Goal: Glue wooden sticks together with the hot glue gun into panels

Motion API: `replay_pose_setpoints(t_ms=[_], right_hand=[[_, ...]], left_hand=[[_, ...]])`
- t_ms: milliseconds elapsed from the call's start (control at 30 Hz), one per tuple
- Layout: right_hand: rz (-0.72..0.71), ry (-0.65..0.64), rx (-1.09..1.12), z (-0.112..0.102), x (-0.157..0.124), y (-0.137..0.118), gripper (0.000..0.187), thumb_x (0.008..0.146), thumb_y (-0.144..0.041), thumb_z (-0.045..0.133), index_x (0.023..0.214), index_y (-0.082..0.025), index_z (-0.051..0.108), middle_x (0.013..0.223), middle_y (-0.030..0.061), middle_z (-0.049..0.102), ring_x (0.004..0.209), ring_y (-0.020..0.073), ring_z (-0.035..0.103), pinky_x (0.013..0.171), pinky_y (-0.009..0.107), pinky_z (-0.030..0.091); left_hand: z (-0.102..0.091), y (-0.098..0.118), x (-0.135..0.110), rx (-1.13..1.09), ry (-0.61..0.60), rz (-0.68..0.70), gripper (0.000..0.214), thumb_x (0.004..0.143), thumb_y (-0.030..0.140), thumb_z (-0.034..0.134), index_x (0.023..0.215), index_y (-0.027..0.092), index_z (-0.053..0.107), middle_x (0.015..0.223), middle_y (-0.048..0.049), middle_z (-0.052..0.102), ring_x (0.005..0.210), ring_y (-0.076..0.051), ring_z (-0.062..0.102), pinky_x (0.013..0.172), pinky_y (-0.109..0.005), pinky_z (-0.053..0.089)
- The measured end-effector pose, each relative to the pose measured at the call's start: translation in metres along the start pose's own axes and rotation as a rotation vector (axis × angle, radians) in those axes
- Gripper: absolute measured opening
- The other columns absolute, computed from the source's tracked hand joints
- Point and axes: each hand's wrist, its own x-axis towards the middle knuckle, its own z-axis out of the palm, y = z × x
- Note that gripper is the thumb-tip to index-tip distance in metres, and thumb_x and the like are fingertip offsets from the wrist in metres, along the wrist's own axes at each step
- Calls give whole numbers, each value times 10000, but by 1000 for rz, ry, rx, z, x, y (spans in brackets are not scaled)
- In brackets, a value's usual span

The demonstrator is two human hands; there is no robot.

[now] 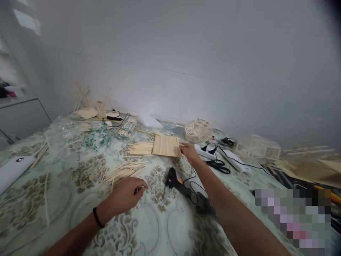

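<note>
At the right edge of a square panel of thin wooden sticks [166, 146], the fingers of my right hand [189, 153] are closed. The panel's left side lies over a row of loose sticks [140, 148]. My left hand [127, 196], with a black band on its wrist, hovers over the cloth with curled fingers. I cannot make out whether anything is in them. Just beyond it is a loose heap of wooden sticks [123, 171]. Between my arms a black hot glue gun [178, 183] lies on the table, its cord running by my right forearm.
The patterned tablecloth [149, 222] meets a wall. Bagged sticks [127, 128], green-and-clear wrappers [97, 138] and stick frames [86, 106] are at back left. A geometric stick model [197, 130], power strip [205, 151] and cords are at right; a white device [17, 170] is far left.
</note>
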Motion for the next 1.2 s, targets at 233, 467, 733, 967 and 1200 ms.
replay_pose_setpoints(t_ms=[233, 467, 733, 967, 1200], right_hand=[[-295, -258, -311, 25, -56, -46, 142, 894, -164, 640, 922, -199, 774, 995, 61, 787, 923, 205, 700, 897, 331, 524], [-598, -756, -453, 84, -160, -65, 96, 850, -85, 728, 887, -166, 764, 919, 58, 740, 863, 186, 671, 820, 268, 493], [-643, -797, -754, 112, -169, -60, 100, 982, -163, 642, 1025, -141, 730, 1095, 99, 705, 1079, 213, 648, 940, 286, 480], [-588, -831, -847, 122, -167, -63, 161, 964, -132, 651, 1098, -67, 712, 1162, 186, 699, 1129, 277, 639, 961, 331, 476], [-506, -749, -838, 91, -166, -82, 156, 1003, -129, 585, 1077, -67, 708, 1125, 180, 710, 1053, 258, 659, 903, 314, 465]], left_hand=[[-3, -3, 0, -71, 7, 27, 274, 912, 275, 542, 931, 201, 805, 812, -42, 778, 677, -180, 634, 642, -279, 421], [-64, -1, 1, -661, 453, -119, 305, 839, 389, 666, 1026, 156, 726, 654, 18, 633, 481, -94, 484, 458, -203, 350], [-57, 1, -28, -680, 200, -77, 376, 900, 395, 640, 1192, 162, 603, 722, 6, 664, 502, -126, 585, 473, -235, 472], [12, 15, -61, -557, -82, -193, 312, 932, 290, 545, 1232, 211, 587, 712, 33, 646, 500, -132, 573, 505, -245, 457], [19, 11, -31, -177, -118, -47, 285, 893, 195, 527, 1129, 207, 687, 756, -6, 719, 650, -186, 630, 604, -273, 426]])
